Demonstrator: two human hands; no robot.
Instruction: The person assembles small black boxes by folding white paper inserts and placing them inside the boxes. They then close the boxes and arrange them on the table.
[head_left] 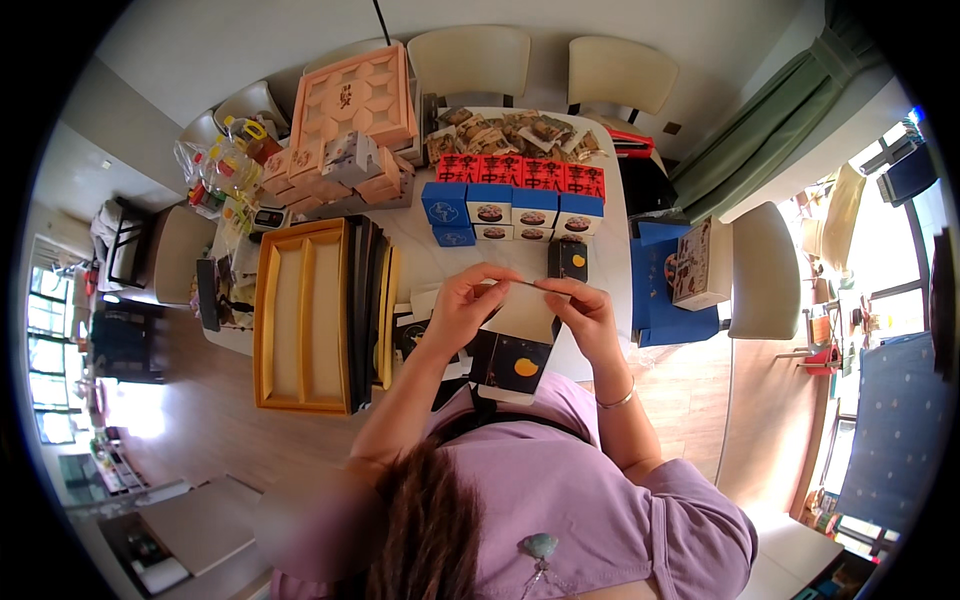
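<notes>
The person sits at the near edge of a white counter (pixel 610 250) and holds a flat, dark box blank (pixel 520 335) with an orange dot upright between both hands. The left hand (pixel 462 305) pinches its upper left edge with fingers closed on the card, and the right hand (pixel 585 312) grips the upper right edge the same way, so both hands are closed on the blank above the counter's near side. The step in hand looks like folding or opening the blank into a small box, though the top flap is too small to read clearly. The next move would call for a steady pinch on one side while the other hand presses the crease, keeping the panels square. Further away stand rows of finished blue boxes (pixel 500 212) and red boxes (pixel 520 170), with one dark box (pixel 568 260) just beyond the right hand. To the left lies a yellow wooden tray (pixel 300 315) with long compartments, and a large pink lattice box (pixel 355 98) sits at the far left.
</notes>
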